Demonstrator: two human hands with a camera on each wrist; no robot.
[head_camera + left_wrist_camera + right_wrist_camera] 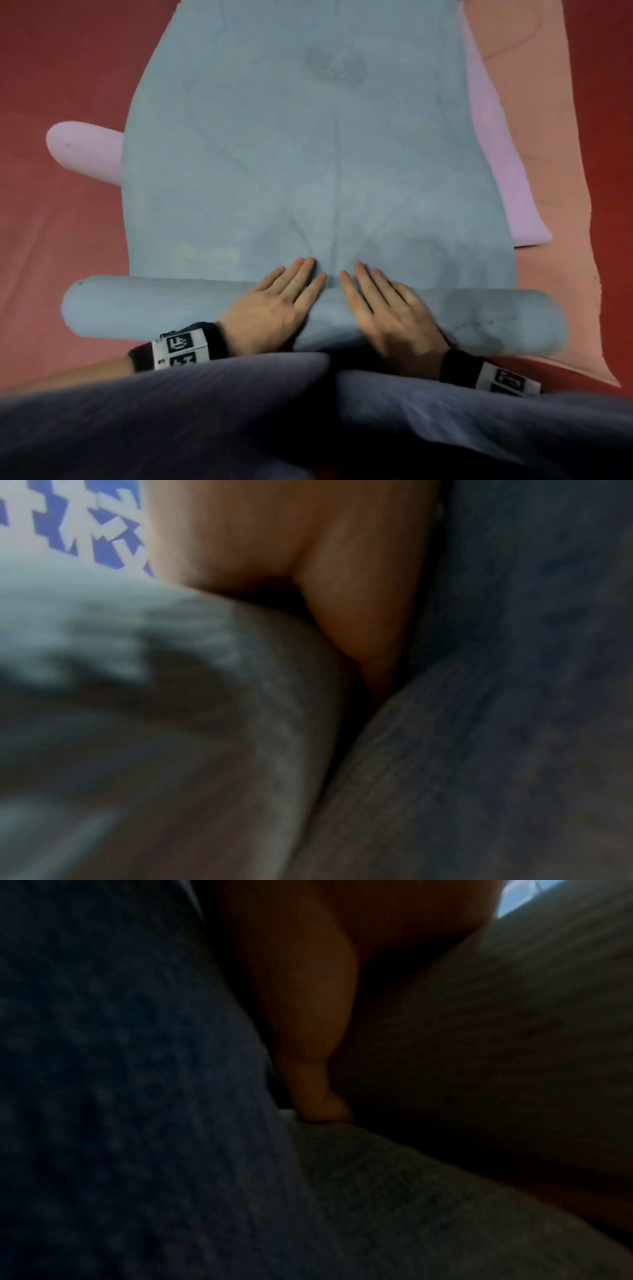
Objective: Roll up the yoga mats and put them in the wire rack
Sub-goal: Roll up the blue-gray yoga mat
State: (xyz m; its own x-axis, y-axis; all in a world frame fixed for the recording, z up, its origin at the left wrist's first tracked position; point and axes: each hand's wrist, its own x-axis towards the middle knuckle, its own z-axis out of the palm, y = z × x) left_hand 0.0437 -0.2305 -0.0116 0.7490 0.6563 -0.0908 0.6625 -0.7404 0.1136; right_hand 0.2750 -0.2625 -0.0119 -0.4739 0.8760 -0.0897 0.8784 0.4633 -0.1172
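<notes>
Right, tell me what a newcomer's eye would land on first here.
The blue yoga mat fills the middle of the head view, its near end rolled into a thick tube. Both hands, left hand and right hand, press flat on that roll. A pink mat and a salmon mat peek out beneath it.

The floor (pixel 61 58) is a deep red, smooth surface that fills the left side and the far right corner of the head view, with faint pale streaks across it at lower left. The light is soft and even and casts only weak shadows. In the left wrist view a white lattice with blue showing through its gaps (pixel 68 520) fills the upper left corner, blurred. In the right wrist view, which is mostly dark, a small patch of pale blue brightness (pixel 520 899) shows at the upper right.
</notes>
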